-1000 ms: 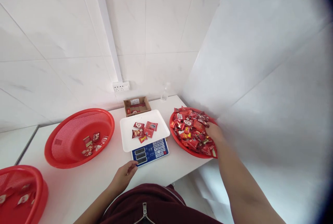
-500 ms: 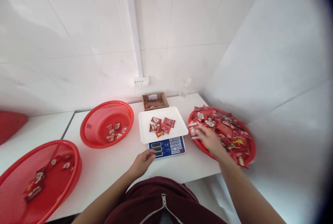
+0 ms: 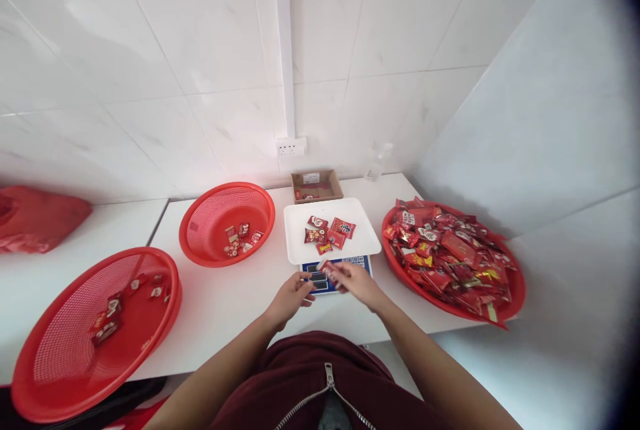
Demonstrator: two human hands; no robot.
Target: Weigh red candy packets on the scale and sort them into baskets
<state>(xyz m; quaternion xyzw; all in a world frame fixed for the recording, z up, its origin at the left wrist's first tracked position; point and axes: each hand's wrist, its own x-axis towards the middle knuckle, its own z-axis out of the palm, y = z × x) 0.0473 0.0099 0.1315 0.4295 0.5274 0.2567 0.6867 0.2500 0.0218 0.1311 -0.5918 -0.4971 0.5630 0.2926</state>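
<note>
Between the fingers of my right hand (image 3: pixel 357 283) is a small red-and-white snack packet (image 3: pixel 329 271), held over the front of a blue digital scale (image 3: pixel 320 281). My left hand (image 3: pixel 291 298) is close by on the left, fingers apart and holding nothing. On the scale sits a white tray (image 3: pixel 367 237) with several red snack packets (image 3: pixel 336 237) lying in its middle. To the right, a red basket (image 3: pixel 520 290) is heaped with red wrapped snacks (image 3: pixel 455 250). My hands cover part of the scale's keys and displays.
Two red mesh baskets (image 3: pixel 227 191) (image 3: pixel 55 337) on the left hold a few packets each. A cardboard box (image 3: pixel 317 186) stands behind the tray, beside a clear plastic item (image 3: pixel 376 167). A red bag (image 3: pixel 45 217) lies far left. A socket (image 3: pixel 291 147) is on the wall.
My right hand has moved left from the heaped basket to the scale, carrying the packet. My left hand has opened its fingers near it. The view has shifted left.
</note>
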